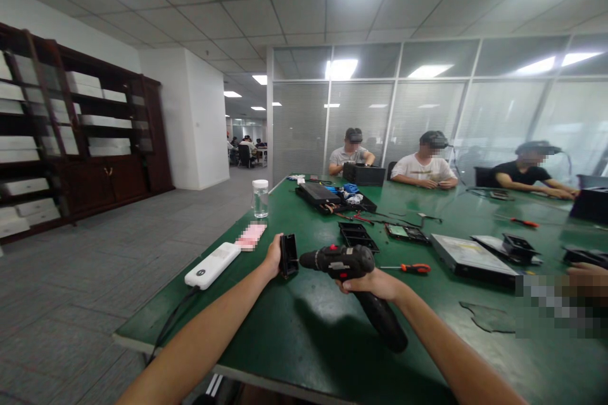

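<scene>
My left hand (273,257) is closed on the left side of a small black plastic part (288,254), held upright above the green table (266,329). A black power drill (339,261) with red buttons is in my right hand (370,283), whose fingers wrap round the top of its handle. The drill points left, and its tip is at or close to the right side of the black part. Whether the tip touches it, I cannot tell. Behind the drill lies a black plastic tray (357,237) with compartments.
A white power bank (213,266) with a cable, a pink item (251,236) and a lidded jar (260,199) line the left edge. Right lie a screwdriver (415,268), a silver drive (470,261) and a thin plate (488,317). Other people sit across; another person's hand is at the right.
</scene>
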`<state>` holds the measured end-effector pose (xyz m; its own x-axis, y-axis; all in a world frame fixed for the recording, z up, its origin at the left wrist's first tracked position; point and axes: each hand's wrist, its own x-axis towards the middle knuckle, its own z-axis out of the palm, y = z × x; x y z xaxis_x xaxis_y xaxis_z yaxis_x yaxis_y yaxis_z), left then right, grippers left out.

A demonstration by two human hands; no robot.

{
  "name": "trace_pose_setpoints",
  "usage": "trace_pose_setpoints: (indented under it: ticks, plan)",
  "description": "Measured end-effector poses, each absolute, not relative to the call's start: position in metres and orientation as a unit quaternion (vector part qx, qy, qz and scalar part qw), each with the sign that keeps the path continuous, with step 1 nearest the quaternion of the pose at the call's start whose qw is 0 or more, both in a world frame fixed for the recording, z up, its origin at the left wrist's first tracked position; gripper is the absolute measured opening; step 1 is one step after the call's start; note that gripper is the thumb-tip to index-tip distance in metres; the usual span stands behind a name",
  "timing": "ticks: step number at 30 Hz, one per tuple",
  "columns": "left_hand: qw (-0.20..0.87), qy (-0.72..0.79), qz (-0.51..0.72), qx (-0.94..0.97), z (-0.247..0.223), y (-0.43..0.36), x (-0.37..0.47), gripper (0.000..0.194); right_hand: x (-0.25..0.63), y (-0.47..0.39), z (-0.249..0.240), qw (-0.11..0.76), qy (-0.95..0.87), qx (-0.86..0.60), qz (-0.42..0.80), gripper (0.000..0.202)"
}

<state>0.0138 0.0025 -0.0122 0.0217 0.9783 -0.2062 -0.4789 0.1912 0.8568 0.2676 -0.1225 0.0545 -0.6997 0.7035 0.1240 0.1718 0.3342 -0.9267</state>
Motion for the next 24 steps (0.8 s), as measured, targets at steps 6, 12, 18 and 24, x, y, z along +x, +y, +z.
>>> trace_pose_setpoints:
  ticks: [6,12,18,24]
  plan:
    - [0.655,0.409,0.563,0.294,-0.0128,0.0033,0.0137,0.038,0.2691,-0.1205,0.0522,0.258,-0.784,-0.286,0.488,0.028]
    - [0.659,0.414,0.560,0.284,-0.0123,0.0027,0.0137,0.037,0.2683,-0.1219,0.0550,0.253,-0.789,-0.282,0.483,0.027]
    - [0.652,0.424,0.562,0.283,-0.0116,0.0022,0.0141,0.038,0.2682,-0.1219,0.0549,0.256,-0.786,-0.280,0.489,0.027]
    - [0.645,0.411,0.571,0.298,-0.0154,0.0065,0.0135,0.037,0.2690,-0.1214,0.0516,0.265,-0.770,-0.302,0.495,0.029]
